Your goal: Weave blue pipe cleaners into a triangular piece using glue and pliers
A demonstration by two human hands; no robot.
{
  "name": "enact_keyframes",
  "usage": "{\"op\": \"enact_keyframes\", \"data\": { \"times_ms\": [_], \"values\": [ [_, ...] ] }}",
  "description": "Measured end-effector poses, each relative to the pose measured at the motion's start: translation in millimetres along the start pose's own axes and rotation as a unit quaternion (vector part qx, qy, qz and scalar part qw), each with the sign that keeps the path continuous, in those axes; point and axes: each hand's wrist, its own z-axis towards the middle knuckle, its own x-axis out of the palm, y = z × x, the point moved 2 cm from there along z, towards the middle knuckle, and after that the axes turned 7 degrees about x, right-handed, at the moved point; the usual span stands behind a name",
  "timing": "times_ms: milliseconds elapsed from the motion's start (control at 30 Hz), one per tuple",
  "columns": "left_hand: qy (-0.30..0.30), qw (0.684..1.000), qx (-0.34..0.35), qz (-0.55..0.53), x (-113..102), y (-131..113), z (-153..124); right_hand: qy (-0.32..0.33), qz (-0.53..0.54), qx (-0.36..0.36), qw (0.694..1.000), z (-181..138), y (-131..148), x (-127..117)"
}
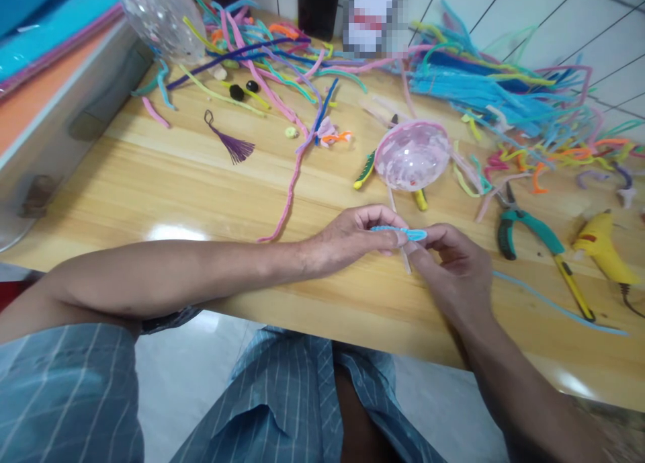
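Note:
Between my two hands is a light blue pipe cleaner [417,234], bent into a narrow loop with a twisted or coiled stretch at its left. My left hand [355,233] pinches the coiled part between thumb and fingers. On the loop's right end, my right hand [451,261] has its thumb and fingertips closed. A blue length [554,303] runs out to the right from behind my right hand; whether it joins the held piece is hidden. Beneath the fingers a pale thin strip [407,261] lies on the table.
Beyond my hands sits a clear plastic dome [413,155] over green-yellow pliers [365,171]. Teal-handled pliers [534,228] and a yellow glue gun [605,248] lie right. Pipe cleaners [453,80] heap along the back. A purple tassel [236,146] and grey bin [75,127] are left.

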Motion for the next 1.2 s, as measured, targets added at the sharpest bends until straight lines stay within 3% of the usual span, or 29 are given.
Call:
{"op": "enact_keyframes", "data": {
  "times_ms": [500, 1200],
  "values": [
    [-0.037, 0.997, -0.035, -0.051, 1.9, -1.7, -0.6, 0.006, 0.022, 0.019, 1.0, 1.7, -6.7, -0.6],
    [0.006, 1.0, -0.012, -0.008, 3.0, -0.7, -1.3, 0.012, 0.031, 0.015, 0.999, 1.3, -5.0, 0.4]
  ]
}}
